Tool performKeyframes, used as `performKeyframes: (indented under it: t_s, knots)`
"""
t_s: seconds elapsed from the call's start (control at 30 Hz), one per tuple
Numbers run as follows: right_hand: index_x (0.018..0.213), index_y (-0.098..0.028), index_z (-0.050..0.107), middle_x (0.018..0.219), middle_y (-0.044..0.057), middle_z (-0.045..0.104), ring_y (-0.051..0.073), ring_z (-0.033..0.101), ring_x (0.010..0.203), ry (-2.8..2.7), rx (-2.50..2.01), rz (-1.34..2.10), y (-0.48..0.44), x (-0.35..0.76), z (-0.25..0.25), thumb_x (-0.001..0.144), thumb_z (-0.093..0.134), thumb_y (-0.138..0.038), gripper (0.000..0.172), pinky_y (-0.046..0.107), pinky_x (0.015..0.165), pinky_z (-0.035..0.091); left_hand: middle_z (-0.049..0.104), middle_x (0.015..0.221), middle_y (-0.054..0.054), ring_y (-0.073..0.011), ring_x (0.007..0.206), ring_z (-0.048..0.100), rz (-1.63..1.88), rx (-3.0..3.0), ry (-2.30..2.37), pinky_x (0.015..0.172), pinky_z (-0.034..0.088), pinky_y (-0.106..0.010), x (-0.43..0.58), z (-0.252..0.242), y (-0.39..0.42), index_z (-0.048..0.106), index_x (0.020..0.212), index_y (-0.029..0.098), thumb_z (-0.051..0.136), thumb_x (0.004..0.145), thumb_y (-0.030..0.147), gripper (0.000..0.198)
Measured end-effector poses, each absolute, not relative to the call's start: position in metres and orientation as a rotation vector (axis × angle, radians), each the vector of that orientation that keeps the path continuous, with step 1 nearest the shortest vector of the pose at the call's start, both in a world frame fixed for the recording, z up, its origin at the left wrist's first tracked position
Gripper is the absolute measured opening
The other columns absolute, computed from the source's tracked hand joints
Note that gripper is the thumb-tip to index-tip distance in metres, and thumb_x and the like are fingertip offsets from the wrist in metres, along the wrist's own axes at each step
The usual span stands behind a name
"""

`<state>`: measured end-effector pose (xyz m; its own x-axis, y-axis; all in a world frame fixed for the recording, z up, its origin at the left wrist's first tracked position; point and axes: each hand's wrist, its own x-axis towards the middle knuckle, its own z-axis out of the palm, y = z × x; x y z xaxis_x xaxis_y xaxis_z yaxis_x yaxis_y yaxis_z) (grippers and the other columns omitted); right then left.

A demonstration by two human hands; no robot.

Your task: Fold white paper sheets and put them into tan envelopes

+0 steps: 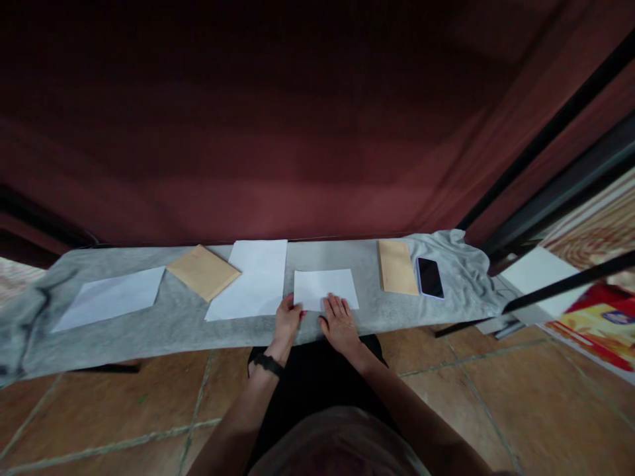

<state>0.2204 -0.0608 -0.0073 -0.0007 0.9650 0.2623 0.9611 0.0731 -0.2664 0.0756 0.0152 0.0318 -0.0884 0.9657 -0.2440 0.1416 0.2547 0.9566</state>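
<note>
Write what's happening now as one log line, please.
left hand at white paper edge | right hand flat on paper | phone lying aside

Dark red wall [297, 132] fills upper view, dim, faint horizontal shading. Long low tabletop [173, 327] runs left to right against wall, draped in grey cloth [456, 251]; cloth rumpled at both ends. Floor [99, 403] of terracotta tiles, pale grout lines. Black slanted bars [546, 139] at right, rising toward upper corner. Thin black rod [570, 284] crosses white board [538, 268] beside tabletop end. Wood-grain panel [595, 238] behind it; red-yellow printed sheet [595, 327] on floor at far right. Light low, brightest on right side.
</note>
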Motion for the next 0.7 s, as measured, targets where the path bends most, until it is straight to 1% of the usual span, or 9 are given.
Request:
performKeyframes:
  t_s: [0.1,0.17,0.2,0.27,0.33,0.43,0.53,0.6,0.7]
  knots:
    - [0.149,-0.011,0.049,0.154,0.016,0.049,0.027,0.050,0.140,-1.885,-1.919,0.109,-0.052,0.220,0.007,0.098,0.049,-0.024,0.053,0.042,0.118,0.038,0.070,0.079,-0.002,-0.0131,0.062,0.064,1.022,1.123,1.353,0.062,0.055,-0.027,0.083,0.046,0.007,0.070,0.105,0.015,0.068,0.080,0.030,0.030]
    - [0.145,-0.016,0.054,0.146,0.013,0.060,0.025,0.060,0.129,-1.736,-1.862,0.244,-0.044,0.226,0.023,0.099,0.041,-0.019,0.048,0.038,0.111,0.047,0.074,0.092,-0.006,-0.0174,0.077,0.069,1.081,1.150,1.204,0.069,0.058,-0.030,0.087,0.058,0.002,0.070,0.113,0.017,0.068,0.083,0.039,0.038]
    - [0.142,-0.019,0.057,0.138,0.011,0.066,0.024,0.065,0.121,-1.606,-1.801,0.339,-0.039,0.230,0.032,0.100,0.037,-0.021,0.046,0.038,0.105,0.051,0.074,0.106,-0.009,-0.0205,0.090,0.071,1.119,1.153,1.141,0.075,0.060,-0.032,0.089,0.064,0.001,0.068,0.120,0.018,0.064,0.087,0.046,0.044]
    - [0.134,-0.022,0.062,0.125,0.007,0.073,0.023,0.069,0.112,-1.274,-1.586,0.526,-0.030,0.239,0.052,0.103,0.037,-0.033,0.042,0.039,0.100,0.054,0.065,0.134,-0.013,-0.0254,0.118,0.065,1.154,1.147,1.113,0.085,0.060,-0.036,0.091,0.071,0.000,0.060,0.134,0.021,0.052,0.095,0.055,0.052]
    - [0.122,-0.021,0.066,0.113,0.007,0.076,0.023,0.071,0.105,-0.961,-1.360,0.715,-0.022,0.245,0.068,0.102,0.042,-0.045,0.039,0.039,0.094,0.057,0.055,0.148,-0.013,-0.0269,0.131,0.058,1.101,1.114,1.189,0.088,0.060,-0.036,0.093,0.071,-0.002,0.051,0.143,0.025,0.047,0.098,0.058,0.056]
    - [0.115,-0.020,0.063,0.111,0.007,0.075,0.023,0.071,0.103,-0.653,-1.082,0.899,-0.018,0.245,0.077,0.097,0.051,-0.051,0.038,0.041,0.089,0.060,0.060,0.142,-0.014,-0.0251,0.120,0.066,0.966,0.979,1.194,0.083,0.061,-0.033,0.098,0.059,-0.007,0.041,0.150,0.027,0.060,0.094,0.050,0.063]
    - [0.110,-0.020,0.062,0.113,0.009,0.074,0.023,0.072,0.102,-0.469,-0.986,0.950,-0.023,0.241,0.064,0.091,0.060,-0.046,0.032,0.041,0.092,0.059,0.069,0.130,-0.013,-0.0223,0.102,0.073,0.956,0.882,1.049,0.077,0.061,-0.031,0.102,0.046,-0.011,0.045,0.146,0.022,0.068,0.087,0.037,0.065]
    - [0.102,-0.021,0.063,0.108,0.008,0.075,0.022,0.072,0.097,-0.387,-1.027,0.943,-0.029,0.242,0.048,0.086,0.066,-0.042,0.027,0.039,0.088,0.060,0.072,0.123,-0.013,-0.0216,0.095,0.074,0.988,0.914,1.046,0.076,0.060,-0.031,0.101,0.039,-0.008,0.048,0.144,0.018,0.069,0.083,0.029,0.065]
    - [0.097,-0.022,0.062,0.100,0.007,0.075,0.021,0.072,0.089,-0.341,-1.137,0.908,-0.040,0.253,0.023,0.078,0.072,-0.039,0.027,0.034,0.076,0.061,0.077,0.106,-0.010,-0.0213,0.086,0.074,0.973,1.131,1.196,0.078,0.061,-0.034,0.090,0.031,0.004,0.042,0.149,0.013,0.063,0.079,0.019,0.073]
